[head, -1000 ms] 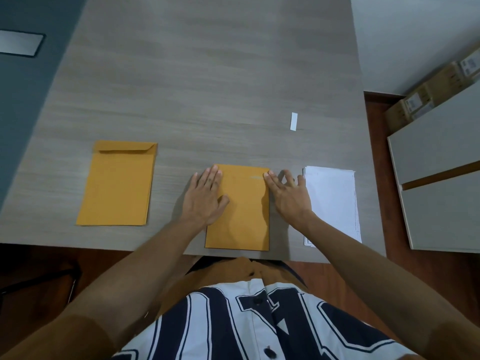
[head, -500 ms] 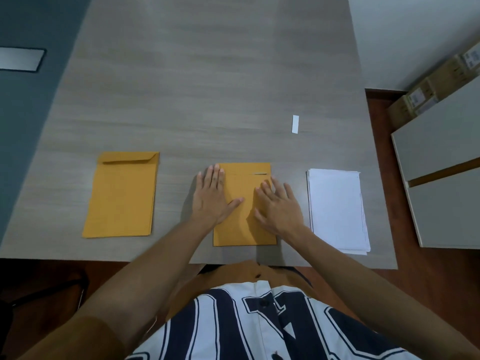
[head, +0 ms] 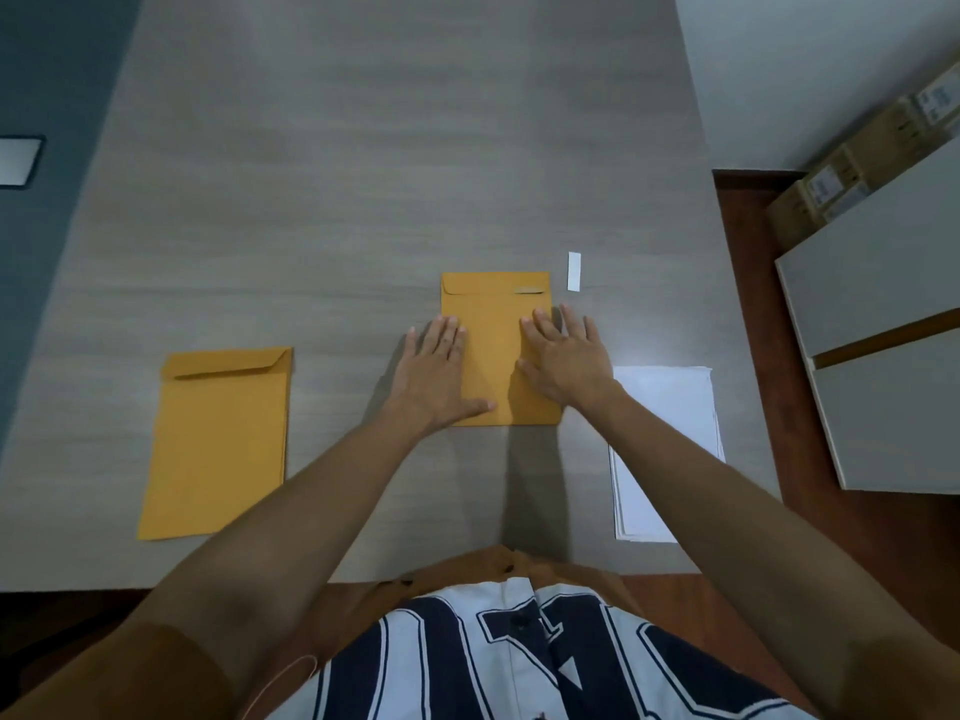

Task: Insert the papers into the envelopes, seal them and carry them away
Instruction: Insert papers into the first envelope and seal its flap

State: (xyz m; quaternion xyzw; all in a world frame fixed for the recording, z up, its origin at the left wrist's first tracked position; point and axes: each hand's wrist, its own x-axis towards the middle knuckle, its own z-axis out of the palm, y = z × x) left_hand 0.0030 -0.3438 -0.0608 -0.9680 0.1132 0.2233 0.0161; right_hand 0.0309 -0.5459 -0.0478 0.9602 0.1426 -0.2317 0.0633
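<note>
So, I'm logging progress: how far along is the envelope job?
Done, apparently: the middle brown paper envelope has its flap folded down, a small white strip lying beside it. In hand: the left hand and right hand press flat on it. Left: a white paper stack lies outside; the second brown paper envelope sits apart, untouched; nothing carried away.

Table (head: pixel 363 148): grey wood grain.
Envelope (head: pixel 496 356): flat, mid-table, flap folded down at its far end.
Left hand (head: pixel 434 376): flat, fingers straight, on the envelope's left edge.
Right hand (head: pixel 566 358): flat, fingers spread, on its right edge.
Second envelope (head: pixel 218 444): flat, toward the near left corner.
Papers (head: pixel 670 407): white stack by the right edge, crossed by the right forearm.
Strip (head: pixel 573 271): white, just beyond the envelope's far right corner.
</note>
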